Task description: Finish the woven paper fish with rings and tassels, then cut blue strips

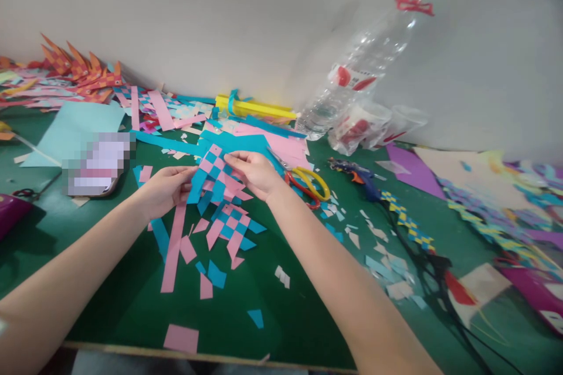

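Fingers of both the left hand (165, 187) and right hand (255, 173) pinch the woven paper piece (215, 179); bottle (365, 64) label unreadable

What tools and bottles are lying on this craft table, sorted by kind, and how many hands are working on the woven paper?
Scissors: 1
Glue gun: 1
Plastic bottle: 1
Left hand and right hand, both pinching the blue and pink woven piece: 2
Total: 5
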`<move>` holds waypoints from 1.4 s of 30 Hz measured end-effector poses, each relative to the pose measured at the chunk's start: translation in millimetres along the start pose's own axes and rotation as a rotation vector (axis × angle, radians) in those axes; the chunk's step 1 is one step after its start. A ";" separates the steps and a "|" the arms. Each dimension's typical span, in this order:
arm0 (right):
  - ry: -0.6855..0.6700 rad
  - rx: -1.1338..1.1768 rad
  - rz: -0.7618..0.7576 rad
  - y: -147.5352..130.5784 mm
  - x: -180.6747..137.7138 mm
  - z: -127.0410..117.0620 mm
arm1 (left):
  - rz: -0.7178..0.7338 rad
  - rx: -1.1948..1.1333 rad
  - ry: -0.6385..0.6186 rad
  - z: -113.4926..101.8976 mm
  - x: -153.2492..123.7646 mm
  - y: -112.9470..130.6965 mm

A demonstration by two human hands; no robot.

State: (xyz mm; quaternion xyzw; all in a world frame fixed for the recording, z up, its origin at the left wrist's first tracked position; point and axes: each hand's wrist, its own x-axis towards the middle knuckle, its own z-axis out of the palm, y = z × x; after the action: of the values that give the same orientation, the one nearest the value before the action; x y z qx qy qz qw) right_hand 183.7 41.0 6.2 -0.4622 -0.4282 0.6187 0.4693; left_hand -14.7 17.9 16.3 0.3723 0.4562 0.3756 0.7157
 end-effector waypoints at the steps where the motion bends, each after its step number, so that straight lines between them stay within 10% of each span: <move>1: -0.002 0.042 0.012 -0.7 -0.6 1.4 | 0.004 0.000 -0.001 -1.2 1.3 -0.9; 15: -0.030 0.210 0.104 2.1 -30.3 -26.0 | 0.143 0.044 0.328 -2.0 4.5 0.8; 42: -0.079 0.101 0.013 35.5 -40.1 -11.7 | 0.076 0.042 0.168 0.9 4.1 -8.5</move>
State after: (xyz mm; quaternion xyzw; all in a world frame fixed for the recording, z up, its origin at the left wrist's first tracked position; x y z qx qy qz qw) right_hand 193.8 -3.9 -23.7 -0.4156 -0.4117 0.6604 0.4708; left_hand -10.9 17.6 7.7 0.3717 0.5079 0.4227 0.6521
